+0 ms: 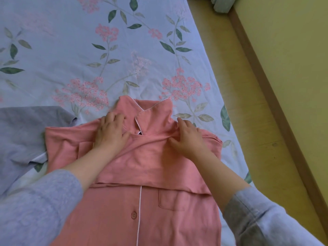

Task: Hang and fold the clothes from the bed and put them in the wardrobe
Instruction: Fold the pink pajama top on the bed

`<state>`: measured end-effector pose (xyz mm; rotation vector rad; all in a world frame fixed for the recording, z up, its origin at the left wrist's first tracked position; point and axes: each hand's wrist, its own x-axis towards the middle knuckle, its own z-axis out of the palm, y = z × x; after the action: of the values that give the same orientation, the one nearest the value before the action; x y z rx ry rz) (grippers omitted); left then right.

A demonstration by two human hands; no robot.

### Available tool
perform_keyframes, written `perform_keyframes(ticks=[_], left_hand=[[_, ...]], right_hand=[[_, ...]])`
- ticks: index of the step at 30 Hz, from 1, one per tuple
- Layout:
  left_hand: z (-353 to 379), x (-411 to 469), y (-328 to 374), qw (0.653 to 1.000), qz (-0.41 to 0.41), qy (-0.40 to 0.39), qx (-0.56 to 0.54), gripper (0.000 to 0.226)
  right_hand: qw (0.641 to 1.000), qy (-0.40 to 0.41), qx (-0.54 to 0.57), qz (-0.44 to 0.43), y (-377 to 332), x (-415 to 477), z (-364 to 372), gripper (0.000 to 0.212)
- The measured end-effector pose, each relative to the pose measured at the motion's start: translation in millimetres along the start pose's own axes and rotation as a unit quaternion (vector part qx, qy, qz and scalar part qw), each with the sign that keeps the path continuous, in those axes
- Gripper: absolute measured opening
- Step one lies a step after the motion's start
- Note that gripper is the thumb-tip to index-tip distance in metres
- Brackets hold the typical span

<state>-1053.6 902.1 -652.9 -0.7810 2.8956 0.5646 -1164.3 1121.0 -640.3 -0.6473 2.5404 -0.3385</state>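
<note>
Both hands are laid on the pink shirt (142, 160), which is spread on the bed (71, 50) near its right edge. The left hand (111, 132) is pressed flat by the collar, and a fold is pinched by the right hand (188, 137). Bare sheet is left beyond the collar, and a grey garment (21, 135) is seen just beside the shirt's left edge.

pink shirt (150, 162): 1 | grey garment (19, 132): 1 | hands (111, 133) (189, 137): 2 | floral bedsheet (71, 50): 1
</note>
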Motion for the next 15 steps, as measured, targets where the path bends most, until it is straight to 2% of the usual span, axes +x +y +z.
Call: perform_keyframes(ticks=[2,4,7,9,12,15], left_hand=[[-0.6,3.1,-8.2,0.999,-0.011,-0.029,0.012,0.083],[-1.6,8.0,-18.9,0.993,-0.035,-0.108,0.035,0.119],[-8.4,15.4,-39.4,0.977,-0.018,-0.203,0.07,0.152],[-12.1,18.2,-49.6,0.976,-0.004,-0.186,0.114,0.157],[-9.9,21.5,-46.8,0.978,-0.021,-0.139,0.154,0.151],[-8.9,28.1,-40.2,0.982,-0.045,-0.139,0.124,0.108]], right_hand=[[0.999,-0.007,-0.046,0.005,1.2,8.3,1.1,0.064],[0.997,-0.006,-0.077,0.003,5.1,16.6,-1.1,0.054],[0.999,-0.02,-0.027,0.001,7.5,24.7,-4.7,0.04],[1.0,-0.015,-0.014,-0.01,6.9,25.4,-5.3,0.031],[0.999,-0.01,0.032,-0.012,5.4,26.4,-5.7,0.037],[0.996,-0.01,0.082,0.017,-5.5,31.5,-1.6,0.035]])
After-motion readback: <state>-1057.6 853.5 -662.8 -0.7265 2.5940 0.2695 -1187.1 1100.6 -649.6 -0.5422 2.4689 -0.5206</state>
